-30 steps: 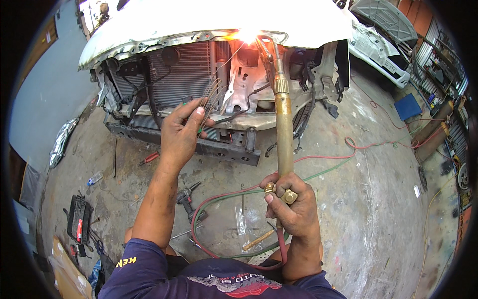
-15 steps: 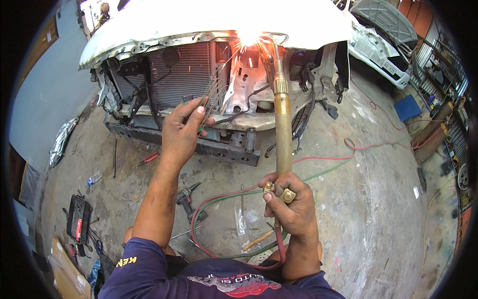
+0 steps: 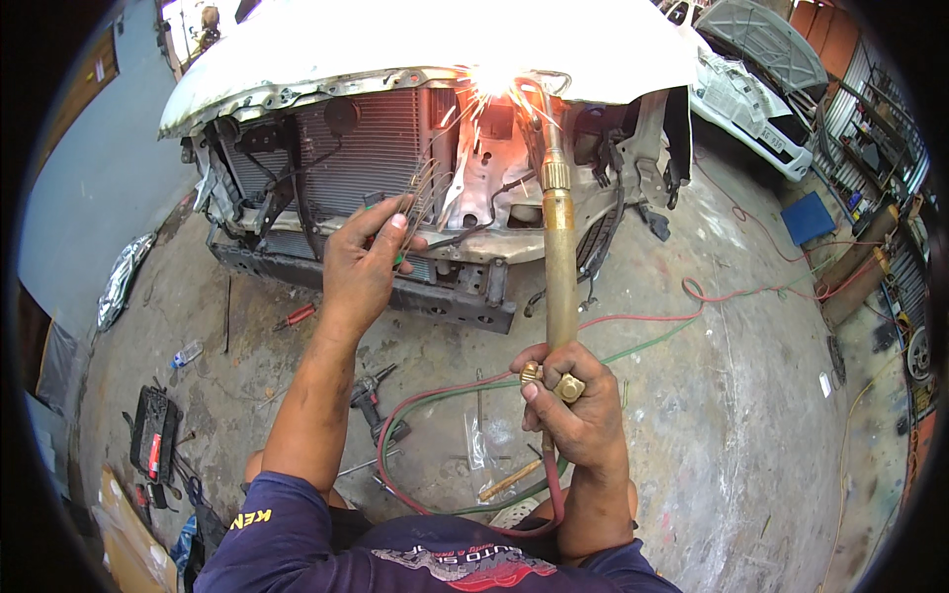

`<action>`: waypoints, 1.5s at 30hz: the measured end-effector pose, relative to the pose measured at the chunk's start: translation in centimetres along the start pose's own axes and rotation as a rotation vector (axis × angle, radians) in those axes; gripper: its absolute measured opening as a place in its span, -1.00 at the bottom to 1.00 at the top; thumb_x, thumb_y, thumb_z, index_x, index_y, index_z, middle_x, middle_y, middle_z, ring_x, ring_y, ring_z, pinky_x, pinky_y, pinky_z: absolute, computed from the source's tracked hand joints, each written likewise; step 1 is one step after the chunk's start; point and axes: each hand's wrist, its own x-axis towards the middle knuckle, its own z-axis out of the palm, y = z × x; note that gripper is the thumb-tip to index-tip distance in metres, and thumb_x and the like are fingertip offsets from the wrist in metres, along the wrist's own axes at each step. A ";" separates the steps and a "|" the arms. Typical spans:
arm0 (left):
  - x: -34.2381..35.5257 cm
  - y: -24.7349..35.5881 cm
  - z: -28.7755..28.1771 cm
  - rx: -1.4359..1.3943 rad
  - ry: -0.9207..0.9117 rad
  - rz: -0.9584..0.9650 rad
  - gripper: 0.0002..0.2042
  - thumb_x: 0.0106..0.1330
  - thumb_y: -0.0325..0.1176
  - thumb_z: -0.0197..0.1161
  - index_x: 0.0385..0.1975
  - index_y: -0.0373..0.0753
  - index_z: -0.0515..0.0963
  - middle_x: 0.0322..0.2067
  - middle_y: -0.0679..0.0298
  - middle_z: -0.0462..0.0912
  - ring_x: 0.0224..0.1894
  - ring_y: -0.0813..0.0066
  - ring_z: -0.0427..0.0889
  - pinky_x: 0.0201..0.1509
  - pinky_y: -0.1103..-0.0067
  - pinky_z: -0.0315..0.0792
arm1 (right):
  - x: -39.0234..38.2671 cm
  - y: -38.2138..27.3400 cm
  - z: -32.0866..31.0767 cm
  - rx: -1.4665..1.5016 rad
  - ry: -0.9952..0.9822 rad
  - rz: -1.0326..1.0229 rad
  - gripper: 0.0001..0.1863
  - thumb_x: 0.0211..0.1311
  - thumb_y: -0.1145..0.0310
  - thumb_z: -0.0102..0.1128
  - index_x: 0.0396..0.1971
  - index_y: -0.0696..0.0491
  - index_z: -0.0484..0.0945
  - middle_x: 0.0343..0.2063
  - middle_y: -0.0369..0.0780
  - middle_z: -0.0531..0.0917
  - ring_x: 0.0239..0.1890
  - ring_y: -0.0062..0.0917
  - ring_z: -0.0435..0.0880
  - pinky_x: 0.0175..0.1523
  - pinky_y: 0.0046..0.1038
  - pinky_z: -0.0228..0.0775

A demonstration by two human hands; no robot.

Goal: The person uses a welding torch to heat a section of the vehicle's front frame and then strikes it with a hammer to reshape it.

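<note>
My left hand (image 3: 366, 257) is closed around several thin, bent wire rods (image 3: 425, 198), one reaching up toward the glare. My right hand (image 3: 578, 415) grips the valve end of a long brass torch (image 3: 560, 277) with red and green hoses (image 3: 552, 494) below. The torch tip is hidden in a bright flame and spray of sparks (image 3: 492, 84) at the front edge of the white hood (image 3: 326, 44). Beneath that edge the car's exposed radiator (image 3: 356, 158), bent metal panels and black bumper beam (image 3: 395, 294) show.
A cordless drill (image 3: 379, 400), red-handled tool (image 3: 295, 314), plastic bottle (image 3: 186, 356) and black tool case (image 3: 153, 430) lie on the concrete floor. Hoses run right toward cylinders (image 3: 852, 282) by the wall. A second white car (image 3: 751, 109) stands back right, with a blue panel (image 3: 809, 212) nearby.
The spray of sparks has grown wider. The torch has shifted very slightly left with my right hand; my left hand stays almost in place.
</note>
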 end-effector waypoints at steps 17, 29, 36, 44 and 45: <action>0.2 -0.5 -0.1 -0.018 -0.016 0.004 -0.69 0.60 -0.38 0.20 0.22 -0.34 0.66 0.01 0.20 0.68 -0.15 0.46 0.81 -0.32 0.62 0.61 | 0.1 -1.0 -0.1 0.127 0.028 0.075 -0.78 0.37 0.63 0.30 -0.34 0.07 0.42 -0.06 -0.06 0.70 -0.48 -0.72 0.67 -0.43 -0.61 0.54; 0.4 -0.2 0.0 -0.019 -0.014 -0.016 -0.72 0.61 -0.37 0.20 0.18 -0.31 0.69 -0.07 0.25 0.62 -0.18 0.53 0.81 -0.32 0.65 0.64 | -0.3 -1.3 -0.9 0.131 0.020 0.077 -0.77 0.35 0.65 0.30 -0.35 0.07 0.41 -0.07 -0.04 0.71 -0.51 -0.72 0.65 -0.45 -0.62 0.52; 0.5 -0.3 0.3 -0.017 -0.018 -0.005 -0.72 0.61 -0.37 0.21 0.19 -0.30 0.69 -0.08 0.25 0.62 -0.18 0.52 0.82 -0.33 0.65 0.64 | -0.1 -1.2 -0.6 0.106 0.015 0.066 -0.77 0.34 0.65 0.31 -0.36 0.08 0.42 -0.09 -0.03 0.71 -0.50 -0.72 0.66 -0.45 -0.61 0.52; 0.7 -0.3 0.3 -0.021 -0.028 -0.002 -0.72 0.61 -0.37 0.21 0.19 -0.31 0.69 -0.10 0.26 0.62 -0.18 0.52 0.82 -0.34 0.65 0.63 | -0.1 0.0 -0.1 0.031 0.002 0.014 -0.78 0.35 0.63 0.31 -0.27 0.06 0.42 -0.07 0.03 0.68 -0.54 -0.72 0.65 -0.45 -0.65 0.58; 0.7 -0.3 0.3 -0.021 -0.027 -0.004 -0.71 0.62 -0.36 0.20 0.19 -0.31 0.69 -0.10 0.26 0.62 -0.17 0.52 0.82 -0.34 0.65 0.63 | -0.1 0.1 -0.1 0.027 -0.001 0.011 -0.78 0.35 0.63 0.32 -0.26 0.06 0.42 -0.07 0.02 0.68 -0.54 -0.72 0.65 -0.45 -0.65 0.58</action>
